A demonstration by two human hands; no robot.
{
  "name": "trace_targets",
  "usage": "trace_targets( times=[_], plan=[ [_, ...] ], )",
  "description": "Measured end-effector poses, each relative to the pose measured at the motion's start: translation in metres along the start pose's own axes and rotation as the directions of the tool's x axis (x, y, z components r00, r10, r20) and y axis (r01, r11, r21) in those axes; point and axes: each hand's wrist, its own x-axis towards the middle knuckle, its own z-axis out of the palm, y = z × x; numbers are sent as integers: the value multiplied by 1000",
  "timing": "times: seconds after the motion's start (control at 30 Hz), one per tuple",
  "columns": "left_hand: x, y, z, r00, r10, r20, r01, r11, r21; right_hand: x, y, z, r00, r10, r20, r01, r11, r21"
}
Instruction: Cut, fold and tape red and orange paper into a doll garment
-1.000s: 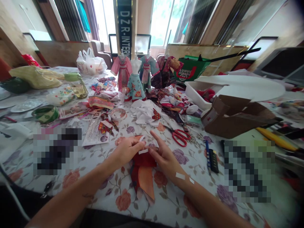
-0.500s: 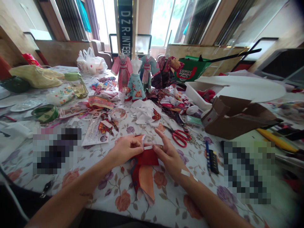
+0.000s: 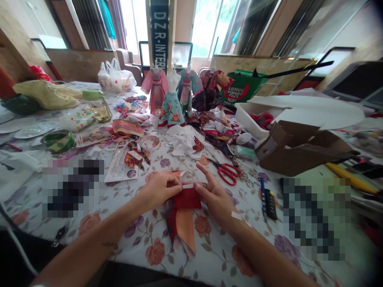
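Observation:
A red and orange piece of fabric [image 3: 187,199] hangs between my two hands, its lower end reaching down over the flowered tablecloth [image 3: 128,247]. Thumb and fingers of my left hand [image 3: 160,189] pinch its upper left edge. At the upper right edge, my right hand [image 3: 212,195] grips it between thumb and bent fingers, with the index finger sticking up. A narrow white strip [image 3: 188,185] runs along the top edge between the two thumbs. Pieces of white strip also cling to my right wrist. Red-handled scissors [image 3: 229,173] lie just beyond my right hand.
Small dressed mannequins [image 3: 172,99] stand at the back. Around them are fabric scraps, white cloth [image 3: 182,141] and a tape roll [image 3: 150,142]. A cardboard box [image 3: 293,147] and white foam box [image 3: 251,117] stand right. Pens [image 3: 263,197] lie near my right forearm.
The view has shifted very slightly. Both hands keep the same pinch on the fabric, with hardly any movement.

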Motion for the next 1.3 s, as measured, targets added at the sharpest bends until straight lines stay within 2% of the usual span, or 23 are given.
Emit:
trace_targets(
  times=[0.13, 0.33, 0.53, 0.7, 0.83, 1.1, 1.3],
  plan=[
    [0, 1, 0, 1000, -14, 7, 14, 1000, 5, 0, -1, 0, 999, 19, -42, -17, 998, 54],
    [0, 1, 1, 1000, -1, -10, 1, 1000, 21, 1, 2, 2, 997, 59, 50, -70, 967, 246],
    [-1, 1, 2, 999, 18, -38, -17, 1000, 24, 2, 1, 3, 997, 69, 41, -78, 950, 301],
    [-2, 4, 2, 999, 27, -44, -24, 998, 56, 1, -5, 5, 990, 137, 39, -142, 914, 380],
    [-3, 4, 5, 997, 63, -47, -61, 997, 52, 3, -2, 4, 991, 124, 42, -131, 932, 339],
    [-3, 2, 12, 993, 108, -56, -109, 994, -14, 6, -1, 4, 990, 126, -70, -107, 968, 228],
    [-2, 6, 2, 993, 54, -102, -55, 998, -2, 6, -3, 0, 987, 131, -91, -101, 956, 276]
  ],
)
